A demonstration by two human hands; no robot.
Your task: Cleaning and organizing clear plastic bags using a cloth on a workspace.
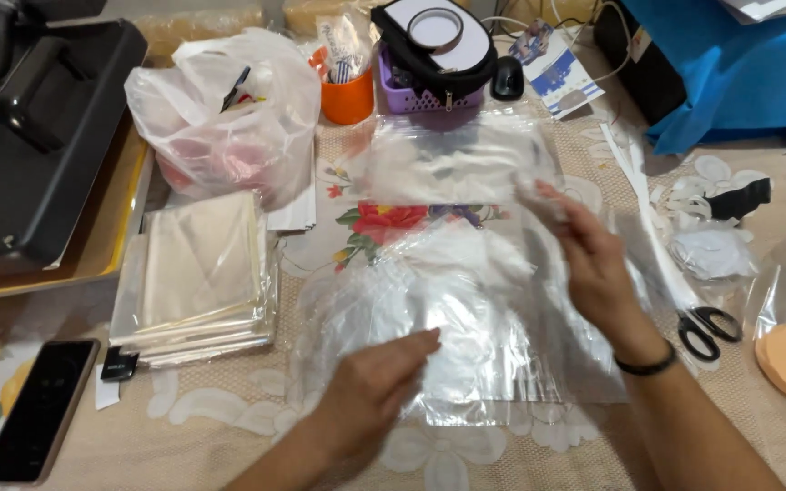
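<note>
The left hand lies flat on a pile of clear bags in the middle of the desk, its fingers together and pressing on the top bag. The right hand holds one bag by its edge at 2 o'clock from the pile, fingers clamped on the plastic. At 9 o'clock from the pile is a stack of foil sheets, and at 8 o'clock a phone. At 11 o'clock stands a white sack, at 12 o'clock an orange cup and a purple basket. Scissors lie at 3 o'clock, just beside the right wrist.
</note>
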